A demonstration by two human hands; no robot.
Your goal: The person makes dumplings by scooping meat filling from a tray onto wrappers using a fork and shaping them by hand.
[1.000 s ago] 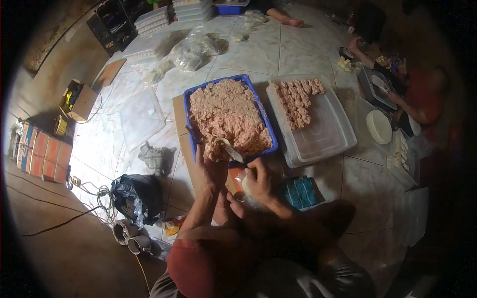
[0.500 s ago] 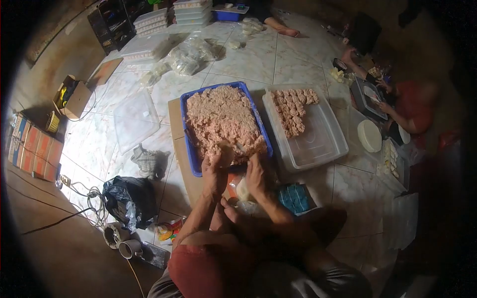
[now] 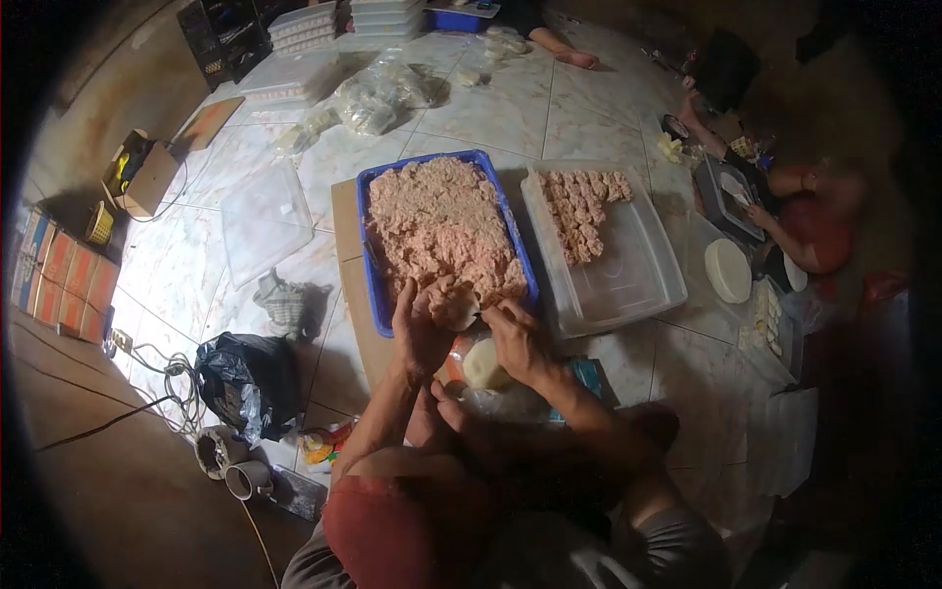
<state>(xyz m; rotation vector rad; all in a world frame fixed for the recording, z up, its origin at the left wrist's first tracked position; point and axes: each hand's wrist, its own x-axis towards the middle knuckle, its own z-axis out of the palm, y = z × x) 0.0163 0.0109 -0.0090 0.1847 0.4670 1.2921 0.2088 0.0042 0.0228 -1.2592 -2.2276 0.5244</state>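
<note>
A blue tub (image 3: 523, 231) piled with ground meat filling (image 3: 432, 216) stands in front of me. At its near edge my left hand (image 3: 422, 329) is cupped around a thin round dumpling wrapper (image 3: 454, 312) with filling on it. My right hand (image 3: 520, 342) pinches a small metal utensil (image 3: 477, 307), its tip against the wrapper; its exact kind is hard to make out. Below my hands, a pale stack of round wrappers (image 3: 485, 365) sits in plastic. To the right, a clear plastic container (image 3: 618, 280) holds rows of formed dumplings (image 3: 581, 221) along its far and left sides.
Cardboard lies under the tub. A clear lid (image 3: 263, 221), a grey cloth (image 3: 283, 302) and a black plastic bag (image 3: 250, 388) are to my left. Stacked trays (image 3: 383, 18) stand at the back. At right sits another person (image 3: 819, 226) near a wrapper stack (image 3: 728, 270).
My left hand has turned and moved slightly up, showing filling on the wrapper. My right hand has come closer, bringing the utensil from the meat to the wrapper.
</note>
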